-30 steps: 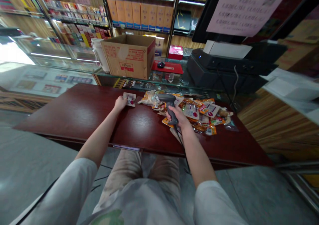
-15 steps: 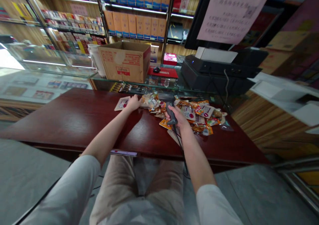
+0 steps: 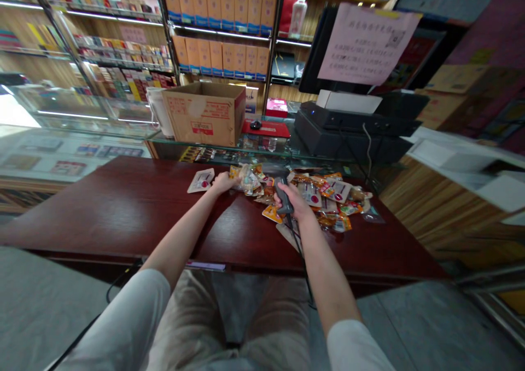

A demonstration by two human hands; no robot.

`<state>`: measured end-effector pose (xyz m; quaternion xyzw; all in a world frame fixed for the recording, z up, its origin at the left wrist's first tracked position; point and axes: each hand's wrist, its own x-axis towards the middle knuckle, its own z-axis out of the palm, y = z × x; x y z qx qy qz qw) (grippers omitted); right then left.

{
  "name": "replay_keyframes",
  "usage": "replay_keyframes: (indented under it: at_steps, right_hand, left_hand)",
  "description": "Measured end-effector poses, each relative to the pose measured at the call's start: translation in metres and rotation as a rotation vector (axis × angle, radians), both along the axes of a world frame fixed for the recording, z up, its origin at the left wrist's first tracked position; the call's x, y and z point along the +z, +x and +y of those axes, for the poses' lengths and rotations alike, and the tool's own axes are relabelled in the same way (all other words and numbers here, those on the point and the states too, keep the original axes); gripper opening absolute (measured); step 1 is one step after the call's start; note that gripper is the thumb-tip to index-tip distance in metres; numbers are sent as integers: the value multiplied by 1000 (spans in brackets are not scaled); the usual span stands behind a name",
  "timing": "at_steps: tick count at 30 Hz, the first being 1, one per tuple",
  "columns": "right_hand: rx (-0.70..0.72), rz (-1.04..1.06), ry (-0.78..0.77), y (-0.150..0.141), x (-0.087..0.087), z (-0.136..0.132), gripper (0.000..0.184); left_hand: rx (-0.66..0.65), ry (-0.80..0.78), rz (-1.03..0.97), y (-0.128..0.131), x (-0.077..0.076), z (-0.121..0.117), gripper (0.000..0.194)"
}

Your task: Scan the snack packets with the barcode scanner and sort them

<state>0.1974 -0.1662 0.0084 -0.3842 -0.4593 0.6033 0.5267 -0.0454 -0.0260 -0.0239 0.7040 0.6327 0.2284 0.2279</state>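
Note:
My right hand [image 3: 293, 200] is wrapped around the grip of a dark grey barcode scanner [image 3: 283, 198], its head pointing away from me and its cable trailing down over the table edge. Under and beside the scanner spreads a pile of plastic snack packets [image 3: 328, 201], some orange, some pale with a dark red dot. At the pile's left end my left hand [image 3: 223, 183] has its fingers closed on the edge of a clear-and-orange snack packet [image 3: 246, 179]; the fingertips are partly hidden. Just left of that hand, one pale packet [image 3: 200, 180] lies apart, flat on the dark red table [image 3: 135, 207].
Behind the table, a glass counter bears an open cardboard box [image 3: 205, 114], a red mat [image 3: 268, 129] with a mouse [image 3: 255, 125], and a black cash drawer [image 3: 348, 133] below a monitor with a pink notice [image 3: 365, 45]. Stocked shelves [image 3: 221, 29] line the back.
My left hand let go of the pale packet on the left of the table and moved right to the pile's left end, closing on another packet. My right hand keeps holding the scanner.

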Motion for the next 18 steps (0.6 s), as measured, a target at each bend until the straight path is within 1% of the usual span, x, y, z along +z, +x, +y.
replay_keyframes:
  at_steps: [2,4,6,8,10,12,13,15,18]
  right_hand:
    - [-5,-3,17,0,1,-1,39]
    - [-8,-1,24,0,0,-1,37]
    - [-4,3,26,0,-2,0,35]
    - [-2,9,30,1,-3,1,35]
    - [-10,19,33,1,-4,1,35]
    - [-19,25,28,1,-3,0,36]
    - [-26,27,26,1,-3,0,36]
    - [-32,24,18,0,-2,-1,35]
    - [-31,12,9,0,-2,-1,36]
  left_hand:
    - [-30,17,32,-1,-4,-3,80]
    - [-22,40,91,1,-7,-7,87]
    - [-16,47,125,3,-10,-9,89]
    - [-53,53,116,2,-12,-8,84]
    - [-66,115,84,-2,-13,-5,72]
    - [-13,190,97,-10,-13,-1,59]
    - [26,213,122,-13,-13,1,56]
    - [65,211,182,-18,-15,4,53]
    - [28,174,223,-21,-19,6,51]
